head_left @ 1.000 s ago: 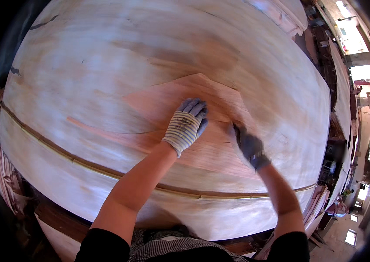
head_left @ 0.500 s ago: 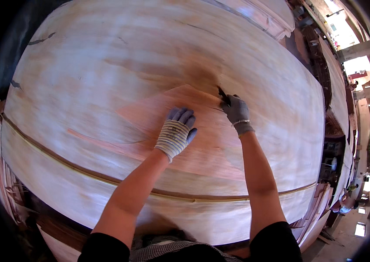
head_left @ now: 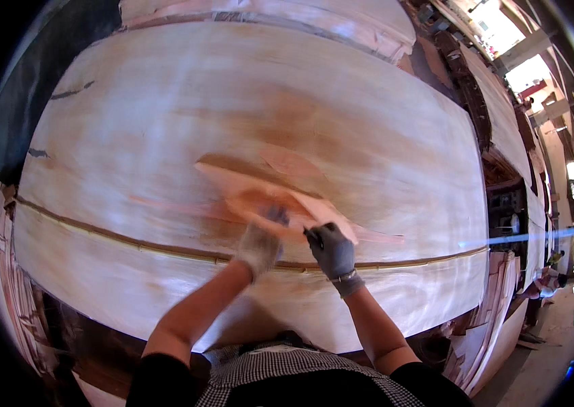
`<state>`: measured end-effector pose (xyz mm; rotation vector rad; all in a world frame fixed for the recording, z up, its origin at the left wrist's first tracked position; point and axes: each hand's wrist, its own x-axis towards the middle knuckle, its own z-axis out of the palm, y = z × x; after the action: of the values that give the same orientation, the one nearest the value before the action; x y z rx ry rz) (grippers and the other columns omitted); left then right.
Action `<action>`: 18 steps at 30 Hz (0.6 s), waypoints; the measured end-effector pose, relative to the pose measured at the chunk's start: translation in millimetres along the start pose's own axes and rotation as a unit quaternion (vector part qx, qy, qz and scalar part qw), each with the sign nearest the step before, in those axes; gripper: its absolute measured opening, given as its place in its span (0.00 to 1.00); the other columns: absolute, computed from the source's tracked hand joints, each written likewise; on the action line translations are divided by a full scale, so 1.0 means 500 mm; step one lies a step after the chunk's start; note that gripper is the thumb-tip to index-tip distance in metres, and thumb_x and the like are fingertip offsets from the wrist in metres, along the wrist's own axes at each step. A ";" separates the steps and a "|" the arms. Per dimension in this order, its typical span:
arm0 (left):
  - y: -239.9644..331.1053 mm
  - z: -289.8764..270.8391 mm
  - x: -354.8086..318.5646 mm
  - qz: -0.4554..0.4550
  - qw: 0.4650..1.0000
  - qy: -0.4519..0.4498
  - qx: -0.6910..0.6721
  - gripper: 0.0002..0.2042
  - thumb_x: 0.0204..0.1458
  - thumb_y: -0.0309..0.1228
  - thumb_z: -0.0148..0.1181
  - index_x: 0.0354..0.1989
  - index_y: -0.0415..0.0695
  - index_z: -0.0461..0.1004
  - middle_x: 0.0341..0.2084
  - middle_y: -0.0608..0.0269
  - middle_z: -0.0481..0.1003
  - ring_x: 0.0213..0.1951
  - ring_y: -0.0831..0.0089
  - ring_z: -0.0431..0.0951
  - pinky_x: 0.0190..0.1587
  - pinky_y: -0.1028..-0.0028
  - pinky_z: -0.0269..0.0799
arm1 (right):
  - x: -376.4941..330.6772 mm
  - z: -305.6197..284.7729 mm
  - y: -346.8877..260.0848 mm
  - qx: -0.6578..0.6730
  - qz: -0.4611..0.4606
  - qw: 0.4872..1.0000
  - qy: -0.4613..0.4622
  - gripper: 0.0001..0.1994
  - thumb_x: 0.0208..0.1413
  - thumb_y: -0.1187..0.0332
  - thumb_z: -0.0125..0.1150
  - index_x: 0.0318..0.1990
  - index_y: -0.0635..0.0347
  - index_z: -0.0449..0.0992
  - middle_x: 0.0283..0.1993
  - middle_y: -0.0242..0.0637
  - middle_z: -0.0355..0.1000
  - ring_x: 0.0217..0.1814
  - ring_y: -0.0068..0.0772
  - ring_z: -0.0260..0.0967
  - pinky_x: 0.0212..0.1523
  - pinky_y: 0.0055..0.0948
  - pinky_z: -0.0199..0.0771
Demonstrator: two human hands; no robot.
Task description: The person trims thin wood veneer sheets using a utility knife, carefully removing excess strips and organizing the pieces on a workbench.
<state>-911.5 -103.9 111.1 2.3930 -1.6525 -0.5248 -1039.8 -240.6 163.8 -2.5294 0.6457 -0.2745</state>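
A loose pinkish sheet of thin wood veneer (head_left: pixel 232 182) is raised and curled above the large pale veneer sheet (head_left: pixel 165 88). My left hand (head_left: pixel 260 247), in a light striped glove with bluish fingers, is at the curl's near side. Motion smears its fingers, so its hold on the veneer is unclear. Just to the right, my right hand (head_left: pixel 333 251), in a grey glove, is closed around a small black knife-like tool (head_left: pixel 312 237). A smaller pink veneer patch (head_left: pixel 293 163) lies beyond the curled piece.
A narrow brownish strip (head_left: pixel 124 239) runs across the near part of the sheet. Further veneer stacks stand beyond the far edge (head_left: pixel 341 24) and at the right (head_left: pixel 497 292). A person (head_left: pixel 546 281) is in the background at far right.
Both hands have moved toward me, the right one also leftward with the tool. The pink veneer piece, flat before, is now lifted and curled. The view has shifted slightly.
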 end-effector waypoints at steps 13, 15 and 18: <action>0.278 -0.534 -0.114 0.254 0.830 0.258 -0.425 0.17 0.53 0.32 0.58 0.49 0.39 0.72 0.41 0.60 0.77 0.44 0.72 0.76 0.47 0.73 0.71 | -0.083 -0.450 -0.127 0.503 0.003 0.801 0.326 0.15 0.60 0.68 0.50 0.50 0.67 0.70 0.22 0.30 0.64 0.10 0.14 0.49 0.11 0.16 0.49; 0.366 -0.608 -0.061 0.300 0.829 0.383 -0.275 0.16 0.51 0.31 0.60 0.47 0.39 0.74 0.39 0.60 0.78 0.42 0.73 0.76 0.47 0.73 0.70 | -0.067 -0.493 -0.196 0.458 -0.061 0.814 0.354 0.14 0.60 0.66 0.53 0.48 0.68 0.69 0.38 0.42 0.76 0.11 0.14 0.51 0.11 0.15 0.51; 0.466 -0.649 -0.033 0.281 0.834 0.259 -0.398 0.11 0.50 0.31 0.61 0.40 0.40 0.76 0.33 0.58 0.78 0.38 0.69 0.78 0.43 0.72 0.71 | -0.082 -0.491 -0.219 0.487 -0.059 0.796 0.354 0.12 0.53 0.66 0.65 0.38 0.66 0.73 0.21 0.33 0.71 0.14 0.16 0.60 0.13 0.16 0.54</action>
<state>-992.4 -188.2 493.6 1.2216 -1.3869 -0.3108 -1108.3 -242.6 426.7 -1.4000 0.4127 -1.2721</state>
